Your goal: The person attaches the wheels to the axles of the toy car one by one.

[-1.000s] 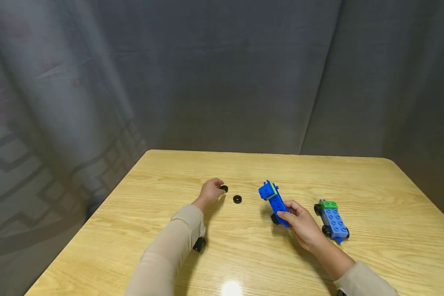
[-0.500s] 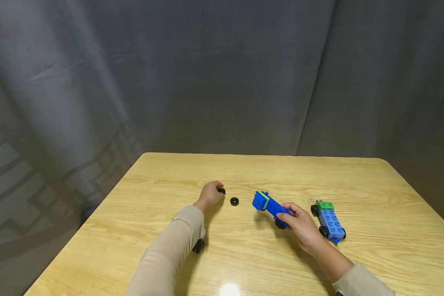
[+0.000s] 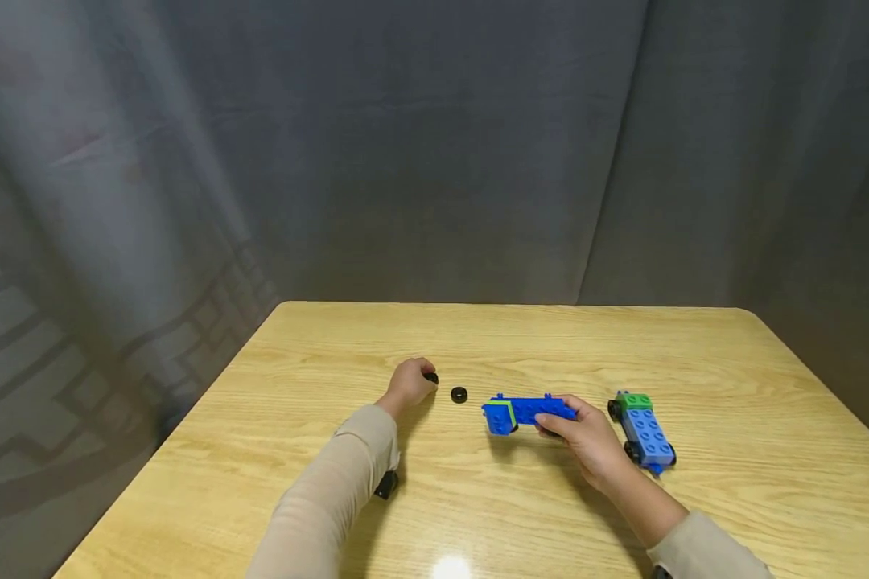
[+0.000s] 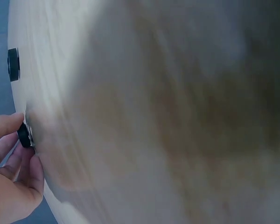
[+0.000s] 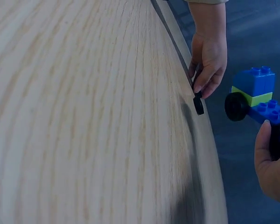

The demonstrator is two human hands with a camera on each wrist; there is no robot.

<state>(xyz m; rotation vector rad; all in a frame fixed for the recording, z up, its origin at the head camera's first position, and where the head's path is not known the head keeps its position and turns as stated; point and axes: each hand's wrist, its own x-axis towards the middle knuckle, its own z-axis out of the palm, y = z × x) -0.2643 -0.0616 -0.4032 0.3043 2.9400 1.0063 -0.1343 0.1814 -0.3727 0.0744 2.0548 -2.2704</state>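
Observation:
My left hand (image 3: pixel 411 381) pinches a small black toy wheel (image 4: pixel 24 135) between thumb and fingers, low at the tabletop. A second black wheel (image 3: pixel 459 395) lies flat on the wood, just right of those fingers. My right hand (image 3: pixel 586 438) grips the rear of a blue toy brick car (image 3: pixel 530 409), held above the table with its cab pointing left. In the right wrist view, the cab (image 5: pixel 255 83) shows a lime-green layer below it and a black wheel (image 5: pixel 236 106) at its side. My right fingers partly cover the car's rear wheels.
A second brick car (image 3: pixel 648 434), light blue with a green front block and black wheels, stands right of my right hand. The wooden table (image 3: pixel 376 330) ends at a grey curtain (image 3: pixel 434 161) behind it. A black device (image 3: pixel 387 485) sits under my left wrist.
My right hand has turned the blue car so that its cab swings from pointing away to pointing left, and lower. The left hand stays at the same wheel.

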